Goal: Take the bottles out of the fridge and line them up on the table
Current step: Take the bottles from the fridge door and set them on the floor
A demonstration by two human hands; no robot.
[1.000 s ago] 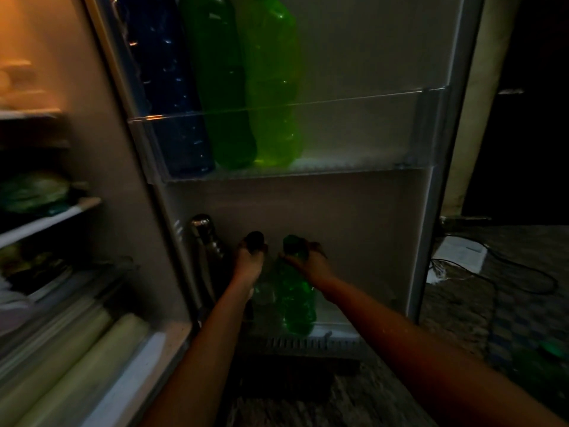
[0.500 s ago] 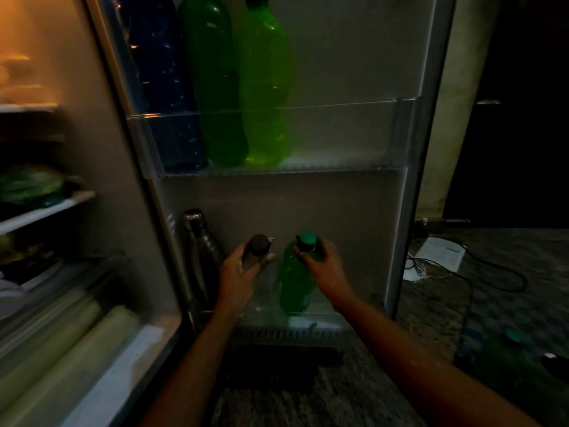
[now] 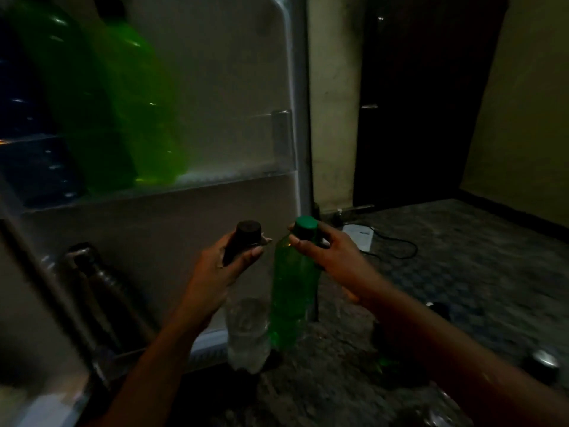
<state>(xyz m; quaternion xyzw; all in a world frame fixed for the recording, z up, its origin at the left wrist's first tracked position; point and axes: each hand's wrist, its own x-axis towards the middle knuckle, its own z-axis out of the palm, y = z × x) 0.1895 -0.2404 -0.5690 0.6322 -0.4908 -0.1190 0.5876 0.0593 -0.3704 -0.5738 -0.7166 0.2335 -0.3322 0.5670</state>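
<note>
My left hand grips the neck of a clear bottle with a dark cap. My right hand grips the neck of a small green bottle under its green cap. Both bottles hang upright in front of the open fridge door, clear of its lower shelf. A steel flask stands on the lower door shelf at the left. On the upper door shelf stand two big green bottles and a dark blue one.
Low at the right, dim shapes of bottles stand near my right forearm: a dark green one and one with a shiny cap. A white box with a black cable lies on the patterned floor. A dark door stands behind.
Both hands have lifted their bottles up and out of the lower door shelf, toward me and to the right. My view has swung right, away from the fridge's inner shelves.
</note>
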